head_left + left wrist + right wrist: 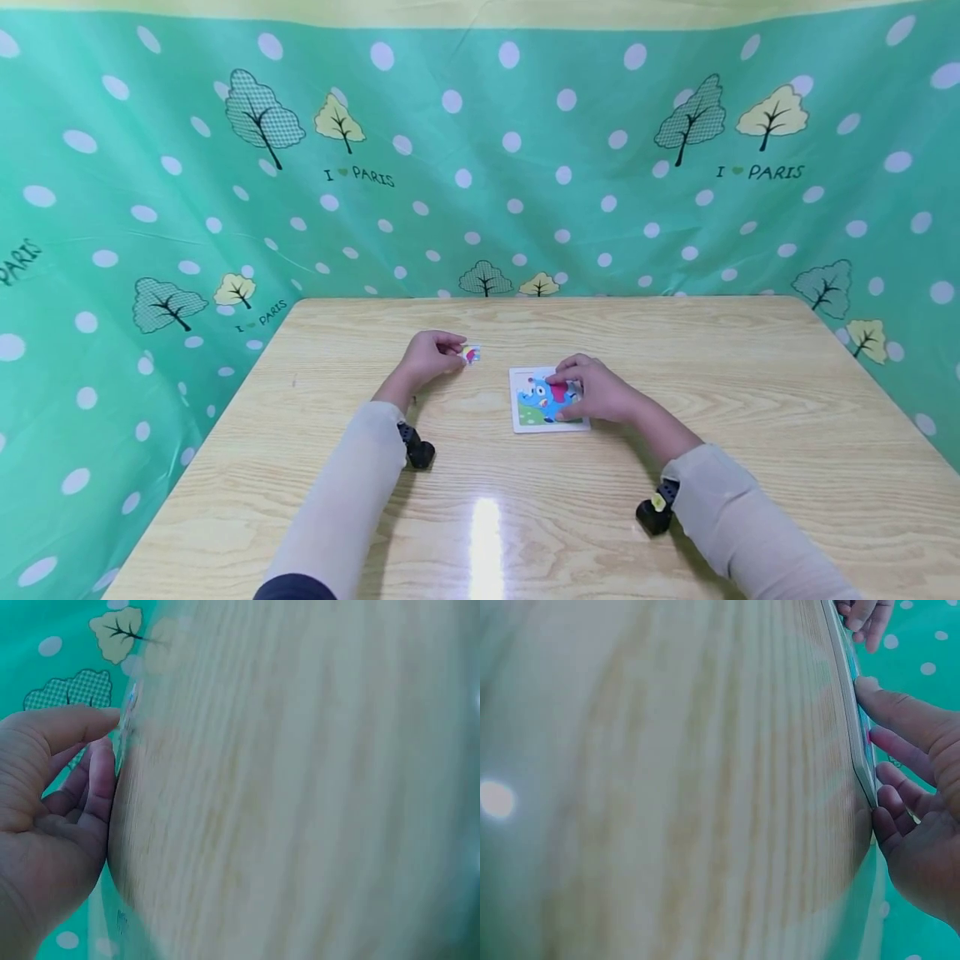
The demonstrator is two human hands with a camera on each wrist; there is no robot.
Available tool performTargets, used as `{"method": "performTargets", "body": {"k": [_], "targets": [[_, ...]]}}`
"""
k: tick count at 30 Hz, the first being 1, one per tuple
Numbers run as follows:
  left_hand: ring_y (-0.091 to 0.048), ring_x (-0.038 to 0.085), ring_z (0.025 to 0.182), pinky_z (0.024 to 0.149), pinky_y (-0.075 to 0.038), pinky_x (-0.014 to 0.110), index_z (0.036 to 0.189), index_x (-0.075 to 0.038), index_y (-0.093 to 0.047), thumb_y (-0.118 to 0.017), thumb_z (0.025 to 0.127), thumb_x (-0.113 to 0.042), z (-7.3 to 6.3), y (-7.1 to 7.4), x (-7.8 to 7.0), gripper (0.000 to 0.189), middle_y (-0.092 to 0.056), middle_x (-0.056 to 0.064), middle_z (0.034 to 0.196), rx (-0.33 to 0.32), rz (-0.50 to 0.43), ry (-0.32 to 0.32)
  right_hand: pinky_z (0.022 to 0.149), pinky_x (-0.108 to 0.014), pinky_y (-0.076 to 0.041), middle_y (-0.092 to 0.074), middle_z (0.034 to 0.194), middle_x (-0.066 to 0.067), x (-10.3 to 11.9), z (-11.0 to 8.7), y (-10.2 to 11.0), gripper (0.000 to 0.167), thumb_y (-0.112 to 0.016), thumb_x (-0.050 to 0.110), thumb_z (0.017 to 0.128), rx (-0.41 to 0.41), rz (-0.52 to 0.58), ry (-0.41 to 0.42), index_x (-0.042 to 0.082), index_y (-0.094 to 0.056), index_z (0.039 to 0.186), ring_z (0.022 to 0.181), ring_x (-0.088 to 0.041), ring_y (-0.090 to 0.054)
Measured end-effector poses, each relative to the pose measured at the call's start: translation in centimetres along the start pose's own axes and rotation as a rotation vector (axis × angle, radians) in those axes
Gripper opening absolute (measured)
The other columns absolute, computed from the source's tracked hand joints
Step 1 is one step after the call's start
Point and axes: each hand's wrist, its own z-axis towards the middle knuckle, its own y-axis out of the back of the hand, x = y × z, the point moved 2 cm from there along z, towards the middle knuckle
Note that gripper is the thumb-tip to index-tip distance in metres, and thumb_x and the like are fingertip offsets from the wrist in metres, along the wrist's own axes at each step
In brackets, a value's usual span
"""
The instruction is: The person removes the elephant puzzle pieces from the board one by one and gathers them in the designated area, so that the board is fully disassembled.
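A square picture puzzle [531, 423] with a white frame lies flat on the table, showing a blue cartoon animal with red on green ground. My right hand [600, 392] rests over its right side, thumb and fingertips spread apart on the picture. In the right wrist view, the thumb [900, 709] touches the puzzle's face and other fingertips reach its edge. Left of the puzzle, my left hand [431, 358] pinches a small colourful puzzle piece [471, 354] by its left side, close over the table. Edge-on in the left wrist view, the piece [132, 701] sits by the fingertips.
The light wooden table [480, 467] reflects a bright strip of light near its front. Behind and at the sides hangs a green dotted cloth [480, 150] with printed trees. Black wrist cameras [420, 452] sit at both cuffs, low over the table.
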Motion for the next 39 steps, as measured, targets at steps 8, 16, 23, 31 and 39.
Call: {"method": "performTargets", "body": {"k": [8,16,23,31,39], "targets": [[-0.060,0.021,0.089,0.076,-0.052,0.029,0.113,-0.003,-0.071,-0.075,0.082,-0.003,-1.2,-0.5,-0.8,0.031,-0.068,0.008,0.098,0.013,-0.028,-0.070,0.108,-0.055,-0.032,-0.046,0.135,-0.011,0.0,0.0,-0.2,0.056,-0.086,0.022,0.075,-0.006,0.010,-0.011,0.014,-0.067,0.127,0.129,-0.036,-0.037],[-0.062,0.017,0.088,0.078,-0.053,0.029,0.112,-0.005,-0.072,-0.077,0.081,-0.005,-2.5,-2.0,-1.9,0.031,-0.069,0.003,0.098,0.069,0.024,-0.123,0.107,-0.054,-0.033,-0.047,0.134,-0.009,0.4,-0.2,-0.3,0.056,-0.086,0.023,0.075,-0.018,0.009,-0.020,0.014,-0.066,0.127,0.129,-0.035,-0.037],[-0.062,0.017,0.085,0.070,-0.053,0.028,0.109,-0.006,-0.073,-0.079,0.080,-0.008,-3.2,-3.1,-2.7,0.029,-0.069,0.002,0.093,0.113,0.051,-0.130,0.107,-0.055,-0.033,-0.046,0.135,-0.009,0.5,-0.3,-0.3,0.057,-0.086,0.022,0.075,-0.019,0.006,-0.042,0.014,-0.066,0.128,0.130,-0.035,-0.036],[-0.061,0.016,0.080,0.071,-0.051,0.028,0.104,-0.009,-0.075,-0.081,0.079,-0.012,-3.8,-4.3,-3.7,0.026,-0.068,-0.001,0.086,0.171,0.121,-0.136,0.107,-0.055,-0.033,-0.046,0.136,-0.009,0.5,-0.3,-0.3,0.056,-0.086,0.021,0.076,-0.022,0.010,-0.053,0.014,-0.066,0.128,0.131,-0.035,-0.034],[-0.061,0.015,0.078,0.069,-0.051,0.028,0.102,-0.011,-0.076,-0.081,0.079,-0.008,-4.2,-4.9,-4.2,0.024,-0.068,-0.001,0.083,0.206,0.140,-0.135,0.106,-0.056,-0.033,-0.045,0.137,-0.010,0.4,-0.3,-0.4,0.056,-0.085,0.021,0.076,-0.021,-0.002,-0.046,0.014,-0.066,0.128,0.130,-0.036,-0.035]]}}
